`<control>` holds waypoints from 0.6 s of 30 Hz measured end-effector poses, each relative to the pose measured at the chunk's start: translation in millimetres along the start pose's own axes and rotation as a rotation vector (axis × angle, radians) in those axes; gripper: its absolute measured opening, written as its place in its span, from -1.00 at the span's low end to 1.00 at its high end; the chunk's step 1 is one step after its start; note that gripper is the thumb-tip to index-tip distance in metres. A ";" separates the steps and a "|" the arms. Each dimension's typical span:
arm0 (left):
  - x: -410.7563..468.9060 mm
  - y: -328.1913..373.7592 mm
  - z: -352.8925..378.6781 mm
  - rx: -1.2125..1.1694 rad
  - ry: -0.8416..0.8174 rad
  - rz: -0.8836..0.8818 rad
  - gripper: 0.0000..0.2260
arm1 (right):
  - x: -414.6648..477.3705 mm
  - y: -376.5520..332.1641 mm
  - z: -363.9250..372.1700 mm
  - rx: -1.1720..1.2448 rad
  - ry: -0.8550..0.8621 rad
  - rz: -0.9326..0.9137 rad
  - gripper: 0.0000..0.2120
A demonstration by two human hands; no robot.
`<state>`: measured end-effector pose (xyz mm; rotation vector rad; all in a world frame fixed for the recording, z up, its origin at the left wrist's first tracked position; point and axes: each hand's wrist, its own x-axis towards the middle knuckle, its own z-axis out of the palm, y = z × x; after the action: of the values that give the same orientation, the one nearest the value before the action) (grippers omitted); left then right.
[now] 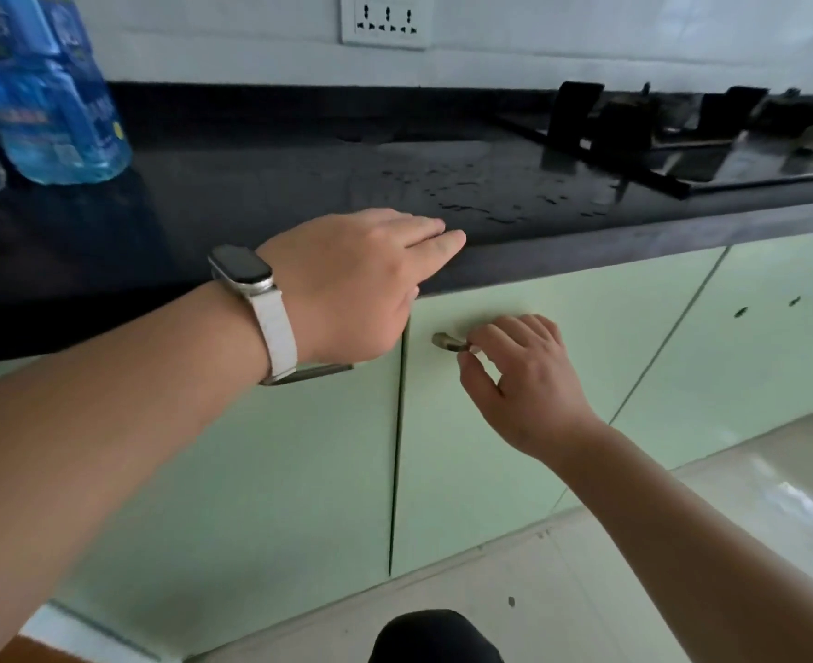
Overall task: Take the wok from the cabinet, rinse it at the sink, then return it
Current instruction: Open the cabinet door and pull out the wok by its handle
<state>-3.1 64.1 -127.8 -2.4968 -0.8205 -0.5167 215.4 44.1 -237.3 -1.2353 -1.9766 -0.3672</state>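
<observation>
I had the right hand (519, 375) pinched on the handle (450, 343) of the closed door (490, 447); the left hand (356, 284) lay flat, gripping nothing, on the counter (251, 193) above. The wok was unseen, presumably behind the door. A shallow fingertip grip could slip off when pulled.

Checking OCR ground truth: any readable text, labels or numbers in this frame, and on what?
None can be read.
Blue bottle: label print is there, too blurred to read.
Watch: screen dark, no text.
Wall socket: no markings visible.
Green cabinet doors, counter: no text.
</observation>
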 end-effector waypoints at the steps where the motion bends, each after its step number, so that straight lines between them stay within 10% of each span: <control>1: -0.1 0.0 0.1 -0.002 0.007 0.000 -0.52 | -0.1 -1.1 -1.9 -0.004 -0.013 0.007 -0.79; 18: -4.1 1.3 -4.8 0.017 0.040 -0.014 -0.55 | -35.0 -8.1 -90.6 -0.046 -0.333 -0.020 -0.71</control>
<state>-6.4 58.8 -126.1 -2.4591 -0.8238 -0.5605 257.7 -35.9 -201.1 -1.3784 -2.2727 -0.2281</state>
